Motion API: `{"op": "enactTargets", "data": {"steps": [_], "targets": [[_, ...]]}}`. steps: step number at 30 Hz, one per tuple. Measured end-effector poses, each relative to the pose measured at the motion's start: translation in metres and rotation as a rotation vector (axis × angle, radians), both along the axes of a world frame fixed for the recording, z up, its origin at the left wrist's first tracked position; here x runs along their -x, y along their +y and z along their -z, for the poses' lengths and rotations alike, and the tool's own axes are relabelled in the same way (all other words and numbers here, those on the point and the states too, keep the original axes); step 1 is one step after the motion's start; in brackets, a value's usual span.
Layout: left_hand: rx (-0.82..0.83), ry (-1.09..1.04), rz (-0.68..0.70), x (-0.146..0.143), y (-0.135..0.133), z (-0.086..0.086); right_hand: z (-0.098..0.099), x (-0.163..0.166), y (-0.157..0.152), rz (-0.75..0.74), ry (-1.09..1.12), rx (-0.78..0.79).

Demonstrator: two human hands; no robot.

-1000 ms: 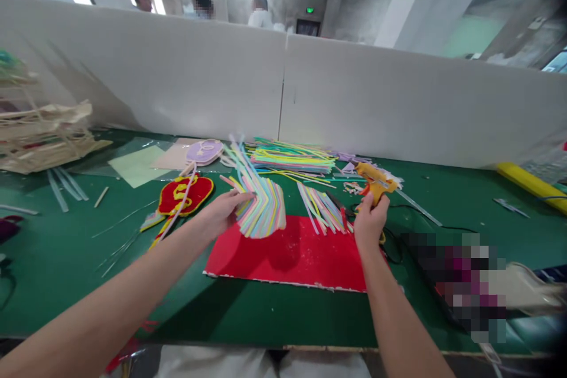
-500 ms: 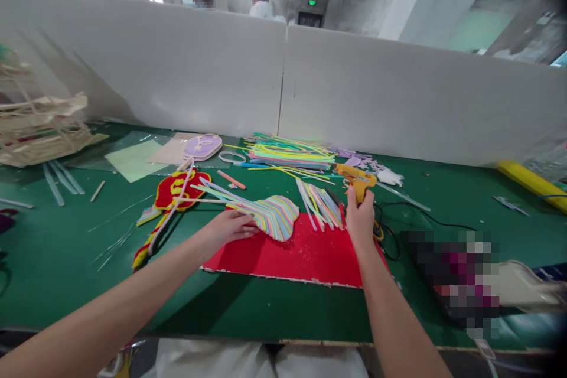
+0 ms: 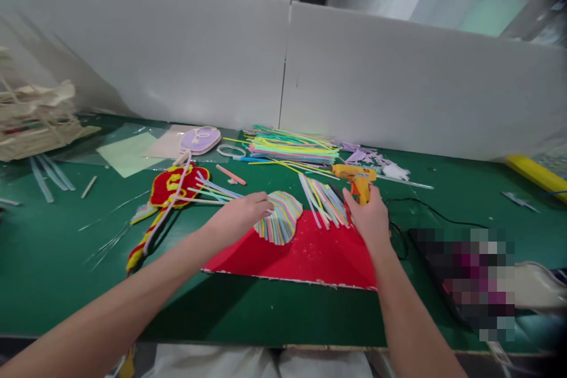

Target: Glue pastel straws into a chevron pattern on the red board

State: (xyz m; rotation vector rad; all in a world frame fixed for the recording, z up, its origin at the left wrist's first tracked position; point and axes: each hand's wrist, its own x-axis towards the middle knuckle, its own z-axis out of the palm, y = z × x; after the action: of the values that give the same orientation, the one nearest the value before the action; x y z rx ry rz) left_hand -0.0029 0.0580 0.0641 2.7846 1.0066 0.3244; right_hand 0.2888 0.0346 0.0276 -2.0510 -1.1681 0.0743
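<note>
My left hand (image 3: 241,217) lies palm down, fingers closed over the left part of a fan-shaped piece made of glued pastel straws (image 3: 283,220), pressing it onto a red sheet (image 3: 310,254) on the green table. My right hand (image 3: 368,217) is wrapped round the handle of a yellow hot glue gun (image 3: 357,178), its nozzle pointing left, just right of a loose bundle of cut straws (image 3: 323,202).
A pile of long coloured straws (image 3: 292,150) lies behind. A red and yellow ornament (image 3: 173,187) and a lilac one (image 3: 200,140) sit to the left, a yellow roll (image 3: 535,174) at far right, bamboo frames (image 3: 31,124) at far left. White partition (image 3: 283,65) closes the back.
The straw piece, held up on edge a second ago, now lies flat on the red sheet under my left hand. My right hand with the glue gun has moved slightly down and nearer.
</note>
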Motion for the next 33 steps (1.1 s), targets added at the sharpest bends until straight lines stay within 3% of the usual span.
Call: {"op": "enactTargets", "data": {"steps": [5,10,22,33], "targets": [[-0.240,0.206,0.303,-0.017,-0.001,0.013,-0.005,-0.006,-0.016,-0.040,-0.033,0.045],[-0.418,0.263,0.423,-0.021,-0.004,0.026,0.003,0.004,-0.026,-0.122,-0.082,0.151],[-0.609,-0.016,0.357,-0.008,-0.011,0.044,0.028,0.034,-0.037,-0.338,-0.302,0.118],[-0.641,-0.120,0.263,-0.010,-0.014,0.041,0.044,0.045,-0.049,-0.444,-0.400,0.115]]}}
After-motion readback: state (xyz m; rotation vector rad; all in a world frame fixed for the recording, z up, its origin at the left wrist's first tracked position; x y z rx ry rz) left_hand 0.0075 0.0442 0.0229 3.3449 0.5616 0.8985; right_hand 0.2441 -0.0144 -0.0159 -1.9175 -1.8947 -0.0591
